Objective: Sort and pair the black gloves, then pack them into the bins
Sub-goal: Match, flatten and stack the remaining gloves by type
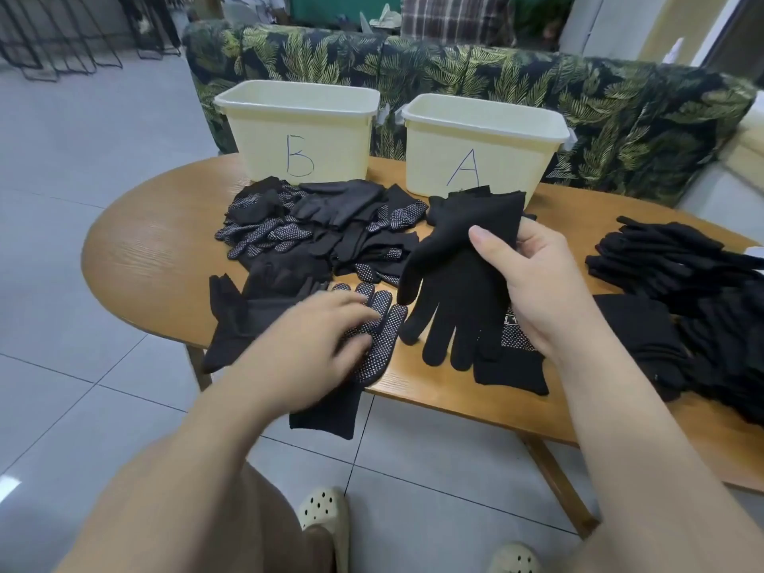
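Gloves (326,229) mostly lying unsorted on counter (136,250); bins (483,146) showing nothing inside. Right hand (533,279) gripping plain glove (459,283); left hand (322,332), fingers straight, pressing dotted glove (380,349).

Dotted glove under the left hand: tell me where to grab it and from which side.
Pinch the dotted glove at its plain cuff, which hangs over the near edge of the table with free space beneath, coming from the person's side. Its dotted fingers point away toward the pile, and the left hand already rests on its palm area, probably able to slide back to the cuff.
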`<state>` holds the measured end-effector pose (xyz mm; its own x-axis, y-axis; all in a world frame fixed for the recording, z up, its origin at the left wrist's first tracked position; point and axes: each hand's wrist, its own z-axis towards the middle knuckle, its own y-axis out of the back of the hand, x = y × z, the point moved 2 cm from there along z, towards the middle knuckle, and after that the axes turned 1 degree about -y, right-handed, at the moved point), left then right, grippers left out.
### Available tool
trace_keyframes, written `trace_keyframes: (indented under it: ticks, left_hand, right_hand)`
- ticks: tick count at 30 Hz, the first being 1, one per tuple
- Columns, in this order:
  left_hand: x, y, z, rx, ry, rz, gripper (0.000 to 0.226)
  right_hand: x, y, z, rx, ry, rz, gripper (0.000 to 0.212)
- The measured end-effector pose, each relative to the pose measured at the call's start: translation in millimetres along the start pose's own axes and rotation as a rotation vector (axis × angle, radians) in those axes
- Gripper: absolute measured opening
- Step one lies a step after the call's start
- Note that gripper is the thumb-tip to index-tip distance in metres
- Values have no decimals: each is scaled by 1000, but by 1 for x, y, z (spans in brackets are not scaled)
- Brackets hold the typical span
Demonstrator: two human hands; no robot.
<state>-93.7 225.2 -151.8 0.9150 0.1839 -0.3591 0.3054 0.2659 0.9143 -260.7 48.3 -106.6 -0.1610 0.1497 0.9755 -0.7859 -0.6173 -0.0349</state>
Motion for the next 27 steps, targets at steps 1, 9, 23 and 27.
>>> trace_keyframes:
  ticks: [1,9,23,27]
  left_hand:
    - [-7,-10,2,42,-28,19,44]
    - [-32,-41,16,25,-14,69,65]
    - [-55,-35,39,-133,5,-114,65]
    - [-61,-32,41,-164,-110,-200,48]
  right_hand:
    - [-1,0,3,-13,3,17,11]
    - [10,23,38,-65,150,61,15]
    - [-15,51,-2,321,84,-539,23]
    - [-20,62,-21,348,119,-712,22]
